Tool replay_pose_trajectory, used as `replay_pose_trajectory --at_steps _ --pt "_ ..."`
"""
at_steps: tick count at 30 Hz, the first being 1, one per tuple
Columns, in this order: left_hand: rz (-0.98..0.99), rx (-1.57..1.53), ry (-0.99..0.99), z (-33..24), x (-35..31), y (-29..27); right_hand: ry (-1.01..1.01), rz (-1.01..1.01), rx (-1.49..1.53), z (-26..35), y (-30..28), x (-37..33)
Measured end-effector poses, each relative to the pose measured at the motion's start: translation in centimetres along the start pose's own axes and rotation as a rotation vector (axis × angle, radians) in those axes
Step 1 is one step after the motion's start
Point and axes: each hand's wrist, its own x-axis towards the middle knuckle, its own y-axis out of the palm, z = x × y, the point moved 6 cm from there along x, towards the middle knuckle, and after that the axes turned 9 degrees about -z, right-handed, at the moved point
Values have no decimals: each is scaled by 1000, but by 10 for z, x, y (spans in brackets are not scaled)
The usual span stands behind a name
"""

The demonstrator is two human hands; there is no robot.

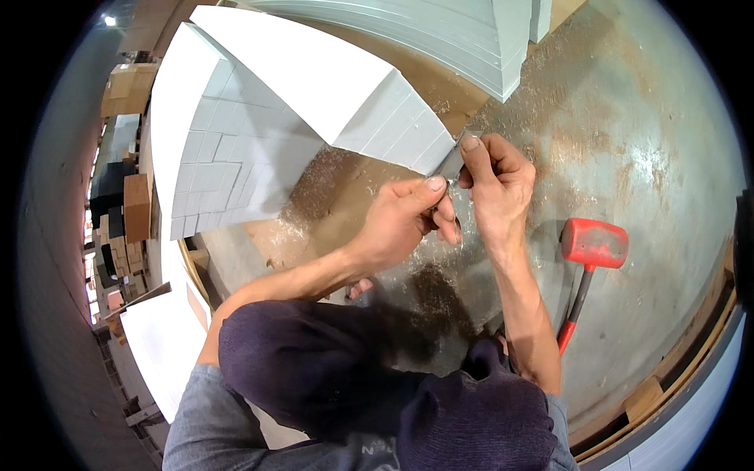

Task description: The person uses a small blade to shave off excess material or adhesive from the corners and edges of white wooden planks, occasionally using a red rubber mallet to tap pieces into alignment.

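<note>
My left hand (400, 216) and my right hand (501, 184) are close together just off the near corner of a white block (393, 118). Each has its thumb pressed to its fingers in a pinch. Between them, at the block's edge, shows a dark thin sliver (450, 166); its kind is too small to make out. The block has a smooth white top and a grey side marked with fine lines. To its left stands a second white piece (228, 157), with rectangular grooves on its inner face.
A red-headed mallet (594, 243) lies on the stained grey floor (628, 141) to the right. Brown cardboard (345, 184) lies under the white pieces. A large pale grooved piece (455, 39) stands at the far side. Stacked boards and blocks (126, 212) line the left.
</note>
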Motion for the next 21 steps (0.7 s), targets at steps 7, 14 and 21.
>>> replay_pose_trajectory --at_steps 7,14,21 --pt "36 40 103 -16 -6 2 -23 10 46 18 8 -4" --pt "-6 82 89 -7 -2 6 -17 15 -4 1 -2 3" --pt "14 -21 88 -9 -4 7 0 56 52 16 5 4"
